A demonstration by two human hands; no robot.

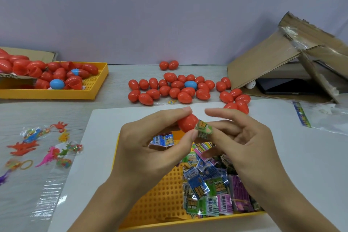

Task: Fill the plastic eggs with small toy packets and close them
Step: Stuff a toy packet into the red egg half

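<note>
The left hand (148,143) grips a red egg half (187,123) between thumb and fingertips, holding it above the far edge of the near yellow tray (160,194). The right hand (243,141) pinches a small green toy packet (204,129) with its thumb and curled fingers – the packet touches the right side of the egg half, while the forefinger stretches out above it. Below the hands, the tray holds a heap of packets (216,188) in blue, green and purple, piled toward its right. Farther back on the bench (116,81) lies a cluster of closed eggs (169,88), nearly all red, one blue. At far left a second yellow tray (94,90) carries egg halves – red with a little blue. Loose rubbery toys (45,147) lie at left, cardboard (273,58) at far right.
</note>
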